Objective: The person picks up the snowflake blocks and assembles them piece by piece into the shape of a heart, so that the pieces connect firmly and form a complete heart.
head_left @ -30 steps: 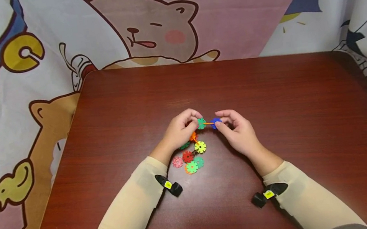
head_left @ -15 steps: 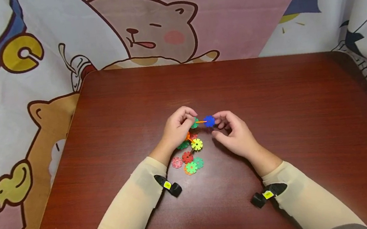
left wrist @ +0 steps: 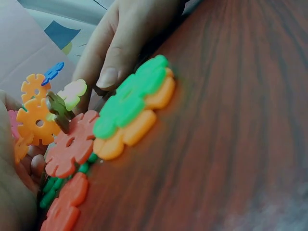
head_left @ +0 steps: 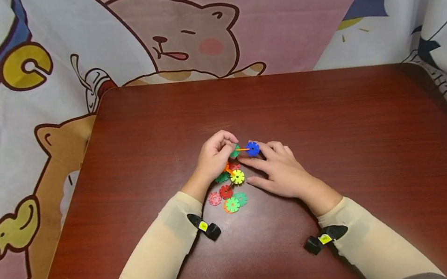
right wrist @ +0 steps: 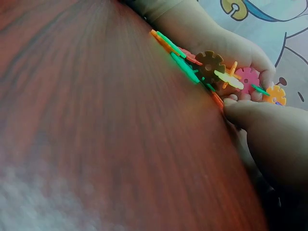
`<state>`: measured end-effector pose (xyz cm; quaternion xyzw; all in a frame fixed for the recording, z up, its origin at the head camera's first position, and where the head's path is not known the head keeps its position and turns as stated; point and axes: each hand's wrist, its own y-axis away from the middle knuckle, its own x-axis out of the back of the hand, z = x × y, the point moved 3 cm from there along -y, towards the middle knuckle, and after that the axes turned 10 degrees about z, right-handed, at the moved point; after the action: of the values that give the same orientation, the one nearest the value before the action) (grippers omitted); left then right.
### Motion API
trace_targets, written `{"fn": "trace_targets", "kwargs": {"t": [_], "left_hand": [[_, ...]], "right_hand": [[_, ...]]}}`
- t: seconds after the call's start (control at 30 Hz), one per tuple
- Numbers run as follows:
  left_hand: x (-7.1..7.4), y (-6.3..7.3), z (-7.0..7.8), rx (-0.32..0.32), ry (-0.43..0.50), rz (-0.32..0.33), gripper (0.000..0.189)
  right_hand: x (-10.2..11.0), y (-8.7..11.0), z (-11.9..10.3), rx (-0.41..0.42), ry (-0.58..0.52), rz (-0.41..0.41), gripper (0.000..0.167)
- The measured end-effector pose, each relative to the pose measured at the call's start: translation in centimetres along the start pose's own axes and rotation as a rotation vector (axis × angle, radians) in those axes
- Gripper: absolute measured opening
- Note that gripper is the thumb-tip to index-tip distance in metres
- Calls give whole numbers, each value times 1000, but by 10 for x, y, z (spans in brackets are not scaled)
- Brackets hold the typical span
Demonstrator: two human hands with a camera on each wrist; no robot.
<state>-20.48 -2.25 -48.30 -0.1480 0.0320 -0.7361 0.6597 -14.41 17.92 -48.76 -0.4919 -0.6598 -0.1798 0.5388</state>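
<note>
My left hand [head_left: 215, 157] holds a chain of slotted plastic snowflake discs above the table, its fingers curled on the middle of the chain. At the chain's far end are a green disc [head_left: 236, 150], an edge-on orange disc and a blue disc [head_left: 252, 149]. The near end carries a yellow disc [head_left: 237, 176] and a brown disc [right wrist: 210, 66]. A pink disc [right wrist: 248, 79] sits at the left fingers. My right hand [head_left: 280, 169] reaches in low from the right with fingers spread, close to a flat red-orange disc [right wrist: 217, 101]; its fingertips are partly hidden beside the chain.
Loose discs lie close together before the left hand: a red one [head_left: 225, 191], a pinkish one [head_left: 215, 198], a dark green one [head_left: 223, 177], a teal one [head_left: 240, 198] and a light green one [head_left: 232, 204] over orange. The brown table [head_left: 330, 111] meets a printed cloth behind.
My right hand has let go of the blue disc and moved down and left with its fingers spreading. The left hand has shifted slightly left, carrying the chain.
</note>
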Motion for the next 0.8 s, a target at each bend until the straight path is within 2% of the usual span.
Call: {"fn": "trace_targets", "kwargs": {"t": [0.13,0.27,0.33,0.4,0.63,0.8], "left_hand": [[0,1,-1,-13,-1,-4,11],[-1,1,-2,-35,-5,-13,5],[-1,1,-2,-37,-10,-17,6],[-1,1,-2,-29,-13,-20,9],[0,1,-2,0,-45,-29,16],[0,1,-3,-3,-56,-35,15]], "right_hand": [[0,0,2,-39,-82,85,43],[2,-1,3,-49,-178,201,20],[3,-1,4,-44,-209,241,17],[3,-1,5,-40,-224,267,20],[4,-2,4,-52,-158,244,35],[4,-2,5,-80,-189,239,25]]}}
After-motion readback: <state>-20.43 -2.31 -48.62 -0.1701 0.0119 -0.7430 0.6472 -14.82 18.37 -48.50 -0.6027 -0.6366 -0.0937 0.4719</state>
